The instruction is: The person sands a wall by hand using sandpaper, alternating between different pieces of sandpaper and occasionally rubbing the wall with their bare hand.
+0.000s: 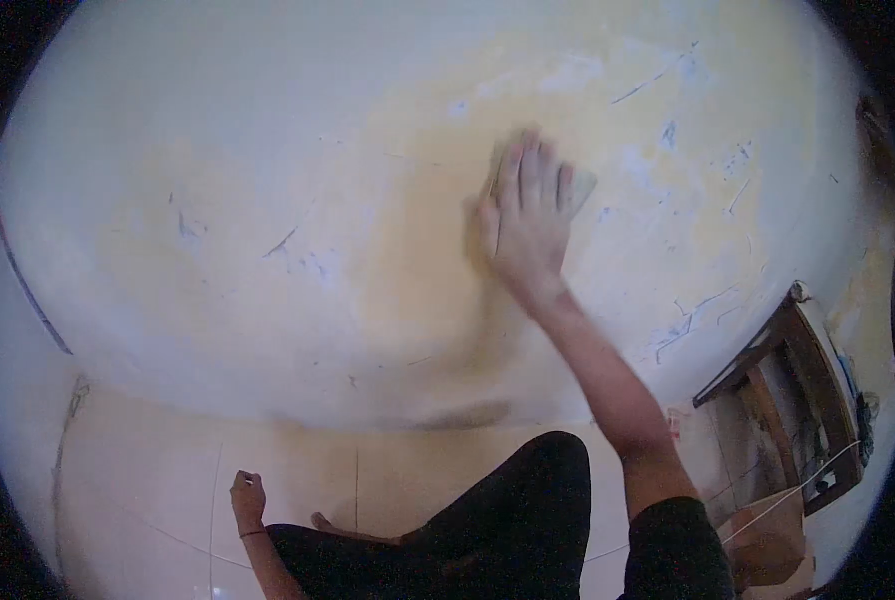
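Note:
My right hand [532, 215] lies against the worn wall [427, 230], pressing a thin pale sheet [584, 188] to it. A corner of the sheet sticks out to the right of the fingers; most of it is hidden under the palm. Yellowish patches, scratches and chipped spots mark the wall around the hand. Low at the left, my left hand [248, 498] hangs beside my knee with its fingers curled. A small whitish spot shows at the fingers, too small to make out.
Tiled floor [167, 480] runs along the foot of the wall. A dark wooden frame [812, 370] leans at the right, with a brown cardboard box [767, 540] below it and a thin pale cable across. My folded legs [507, 510] are at the bottom centre.

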The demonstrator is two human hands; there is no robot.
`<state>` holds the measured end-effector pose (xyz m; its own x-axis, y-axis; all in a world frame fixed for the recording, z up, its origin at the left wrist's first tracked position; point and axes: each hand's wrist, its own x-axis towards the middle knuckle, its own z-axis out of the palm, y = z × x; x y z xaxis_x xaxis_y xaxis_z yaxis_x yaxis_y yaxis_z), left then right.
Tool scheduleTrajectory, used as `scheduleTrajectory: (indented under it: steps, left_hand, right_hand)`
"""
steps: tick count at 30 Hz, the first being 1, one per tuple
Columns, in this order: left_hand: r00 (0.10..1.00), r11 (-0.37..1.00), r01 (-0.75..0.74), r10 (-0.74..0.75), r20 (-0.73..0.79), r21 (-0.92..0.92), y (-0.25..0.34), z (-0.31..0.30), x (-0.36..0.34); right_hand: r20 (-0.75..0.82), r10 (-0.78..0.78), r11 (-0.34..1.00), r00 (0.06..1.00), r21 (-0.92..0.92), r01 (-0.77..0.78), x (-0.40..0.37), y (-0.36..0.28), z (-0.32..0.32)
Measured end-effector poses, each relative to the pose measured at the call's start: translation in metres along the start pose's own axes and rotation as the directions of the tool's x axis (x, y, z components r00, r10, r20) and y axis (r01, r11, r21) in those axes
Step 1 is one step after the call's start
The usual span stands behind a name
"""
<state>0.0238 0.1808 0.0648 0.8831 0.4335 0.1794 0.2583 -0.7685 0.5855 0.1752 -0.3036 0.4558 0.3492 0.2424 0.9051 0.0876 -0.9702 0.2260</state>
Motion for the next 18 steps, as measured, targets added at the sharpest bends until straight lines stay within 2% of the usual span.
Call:
scheduleTrajectory:
  steps: [2,4,7,9,10,12,14,17,18]
  left_hand:
    - [0.999,0.997,0.041,-0.039,0.027,-0.071,0.007,-0.008,-0.004]
    - [0.999,0.999,0.035,-0.035,0.004,-0.027,-0.003,0.000,-0.003]
    - [1.000,1.000,0.010,-0.009,-0.012,0.008,-0.007,0.002,-0.002]
    - [1.000,1.000,0.001,0.000,-0.005,0.005,-0.006,0.001,-0.003]
    - [1.000,1.000,-0.001,0.001,0.006,-0.004,-0.005,0.000,-0.002]
    - [1.000,1.000,-0.009,0.009,0.012,-0.008,-0.006,0.005,0.000]
    - [1.000,1.000,-0.020,0.020,-0.003,0.007,-0.014,0.011,0.004]
    - [0.999,0.999,-0.047,0.047,-0.026,0.015,-0.018,0.013,0.004]
    - [0.998,0.998,-0.054,0.054,-0.029,0.015,-0.020,0.011,0.002]
  right_hand:
    - [0.103,-0.095,0.995,0.990,0.039,0.091,-0.066,-0.012,0.026]
    - [0.142,-0.194,0.981,0.971,0.044,0.190,-0.129,-0.016,0.049]
    - [0.235,-0.250,0.968,0.939,0.037,0.248,-0.142,-0.009,0.044]
    - [0.203,-0.219,0.975,0.954,0.000,0.224,-0.089,0.002,0.033]
    - [0.201,-0.128,0.988,0.971,-0.059,0.143,-0.049,0.006,0.016]
    - [-0.092,-0.093,0.994,0.991,-0.073,0.087,0.041,0.012,-0.019]
    - [-0.313,-0.074,0.995,0.947,-0.080,0.051,0.101,0.021,-0.025]
    - [-0.311,-0.027,0.999,0.950,-0.026,0.020,0.106,0.014,-0.025]
    - [-0.250,-0.032,0.999,0.968,-0.026,0.026,0.091,0.010,-0.022]
